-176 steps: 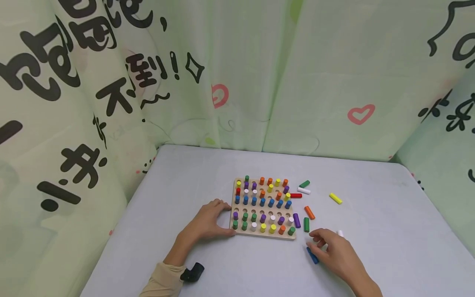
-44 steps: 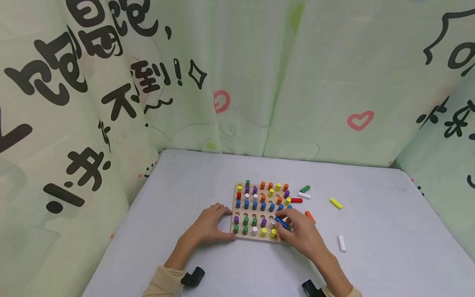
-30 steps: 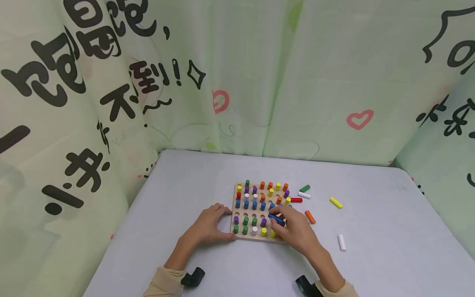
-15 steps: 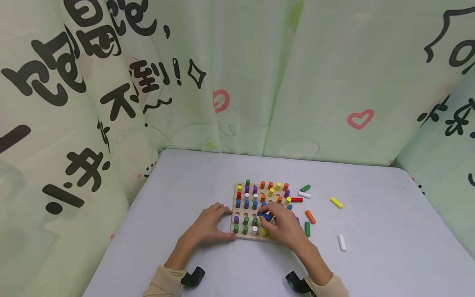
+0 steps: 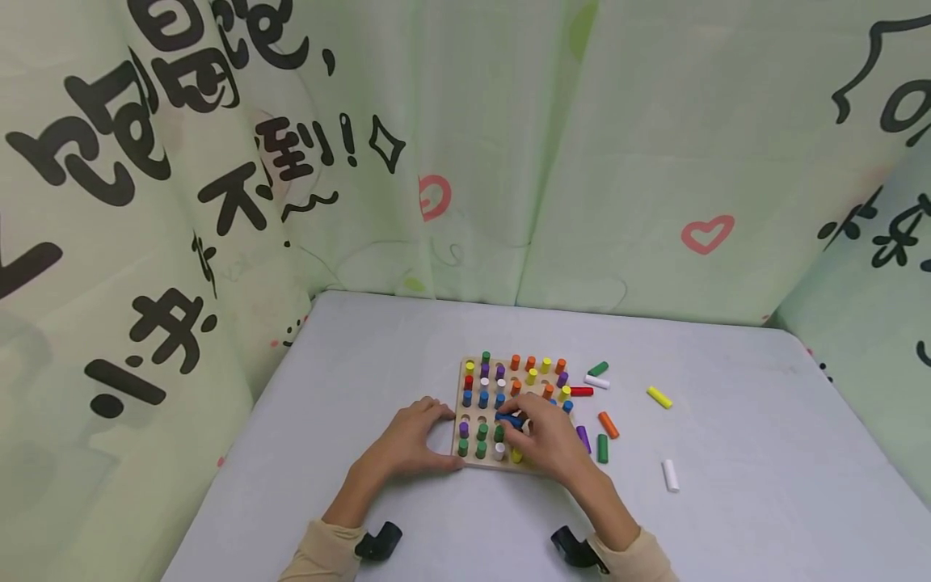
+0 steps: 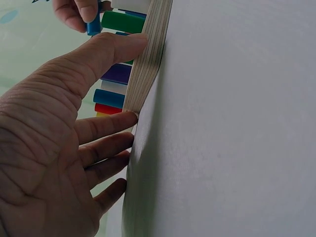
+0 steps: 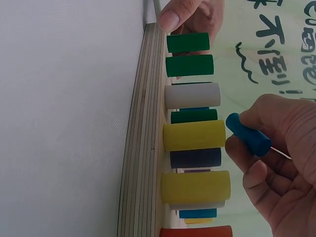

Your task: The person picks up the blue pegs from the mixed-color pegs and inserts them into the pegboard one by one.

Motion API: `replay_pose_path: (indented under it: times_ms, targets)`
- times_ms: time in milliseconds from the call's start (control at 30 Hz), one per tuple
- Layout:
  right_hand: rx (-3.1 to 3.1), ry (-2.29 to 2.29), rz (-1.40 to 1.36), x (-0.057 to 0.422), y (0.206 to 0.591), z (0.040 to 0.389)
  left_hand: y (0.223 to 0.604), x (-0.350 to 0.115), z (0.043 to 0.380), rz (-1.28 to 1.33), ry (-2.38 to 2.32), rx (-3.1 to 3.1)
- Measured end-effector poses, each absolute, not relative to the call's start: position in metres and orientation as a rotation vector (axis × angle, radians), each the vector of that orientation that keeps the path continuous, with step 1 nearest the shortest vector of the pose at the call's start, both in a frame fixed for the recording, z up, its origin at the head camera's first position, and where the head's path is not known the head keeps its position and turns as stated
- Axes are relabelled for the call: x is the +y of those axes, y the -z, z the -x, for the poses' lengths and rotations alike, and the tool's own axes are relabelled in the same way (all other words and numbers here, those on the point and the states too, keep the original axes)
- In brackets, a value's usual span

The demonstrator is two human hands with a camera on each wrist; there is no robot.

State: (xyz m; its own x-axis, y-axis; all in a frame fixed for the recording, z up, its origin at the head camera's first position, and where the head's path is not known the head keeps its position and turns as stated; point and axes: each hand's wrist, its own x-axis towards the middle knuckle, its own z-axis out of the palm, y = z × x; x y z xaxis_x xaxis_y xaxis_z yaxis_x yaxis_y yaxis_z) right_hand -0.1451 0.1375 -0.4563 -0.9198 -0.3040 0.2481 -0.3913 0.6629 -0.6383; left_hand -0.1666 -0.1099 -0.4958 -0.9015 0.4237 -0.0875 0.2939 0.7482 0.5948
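A wooden pegboard [image 5: 480, 465] lies on the table, with upright colored pegs in several rows and some bare holes. My left hand [image 5: 414, 436] is at its left edge; in the left wrist view the thumb rests against one side near a corner and the extended fingers touch the adjoining side. My right hand [image 5: 553, 440] pinches a blue peg [image 7: 249, 134] between thumb and fingers above the board. This peg is tilted and apart from the board, near a standing yellow peg [image 7: 194, 136] in the right wrist view. The right hand hides part of the board's right half.
Loose pegs lie right of the board: a green peg [image 5: 598, 369], a white peg [image 5: 596, 381], a red peg [image 5: 581, 391], an orange peg [image 5: 608, 424], a purple peg [image 5: 583, 439], a yellow peg [image 5: 659, 397] and others. A printed curtain [image 5: 618, 162] surrounds the table.
The right hand has picked up the blue peg from the table at right and carried it over the board, lately moving left along it. The left hand has stayed at the board's edge.
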Motion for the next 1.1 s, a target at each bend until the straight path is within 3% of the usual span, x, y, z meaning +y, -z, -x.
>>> replay_pose_path:
  times_ms: [1100]
  targets:
    - [-2.711,-1.152,-0.649,0.114,0.464,0.158,0.495,-0.112,0.168,-0.593,-0.914,2.723]
